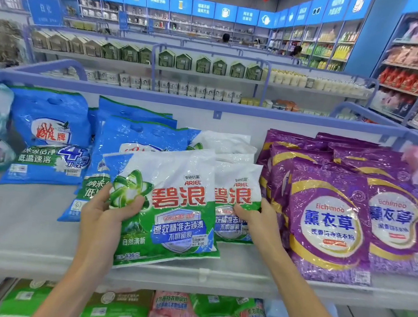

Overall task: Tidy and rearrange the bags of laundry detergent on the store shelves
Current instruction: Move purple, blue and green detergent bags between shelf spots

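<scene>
On the shelf (15, 232), left hand (104, 213) grips front Ariel bag (176, 207); right hand (255, 219) pinches rear bag (235, 189)

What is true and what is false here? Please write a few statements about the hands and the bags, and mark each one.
1. The left hand grips the front Ariel bag. True.
2. The purple bags stand to the right of the Ariel bags. True.
3. The right hand rests on the purple bags. False: it holds the rear Ariel bag by its lower right corner.
4. The blue bags lie one level lower than the Ariel bags. False: they share the same shelf, to the left of the Ariel bags.
</scene>
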Demonstrator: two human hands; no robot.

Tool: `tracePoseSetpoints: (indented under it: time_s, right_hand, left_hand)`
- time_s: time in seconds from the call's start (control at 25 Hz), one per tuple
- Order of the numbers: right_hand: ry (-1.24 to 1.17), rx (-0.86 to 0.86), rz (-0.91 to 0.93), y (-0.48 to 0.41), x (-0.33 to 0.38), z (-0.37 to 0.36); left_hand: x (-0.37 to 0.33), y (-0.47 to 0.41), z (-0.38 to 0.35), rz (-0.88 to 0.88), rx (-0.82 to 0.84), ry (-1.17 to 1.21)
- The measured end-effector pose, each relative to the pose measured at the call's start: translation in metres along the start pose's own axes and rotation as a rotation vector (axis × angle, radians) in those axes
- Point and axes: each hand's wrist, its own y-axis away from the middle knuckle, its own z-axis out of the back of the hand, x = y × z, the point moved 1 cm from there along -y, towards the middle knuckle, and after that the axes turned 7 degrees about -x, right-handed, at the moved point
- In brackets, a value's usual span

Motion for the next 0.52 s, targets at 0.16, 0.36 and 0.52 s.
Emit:
tracePoseSetpoints:
  time_s: [0.16,0.36,0.52]
  right_hand:
    - [-0.04,-0.081,0.002,0.023,0.014,0.026]
    - [0.014,0.12,0.03,0.058,0.022,0.042]
    - [0.035,-0.112,0.098,0.05,0.015,0.039]
  left_hand:
    - [0.014,0.01,-0.025,0.03,0.047,-0.054]
    - [0.021,0.018,-0.078,0.005,0.13,-0.124]
    - [0.031,0.026,-0.102,-0.096,0.135,-0.363]
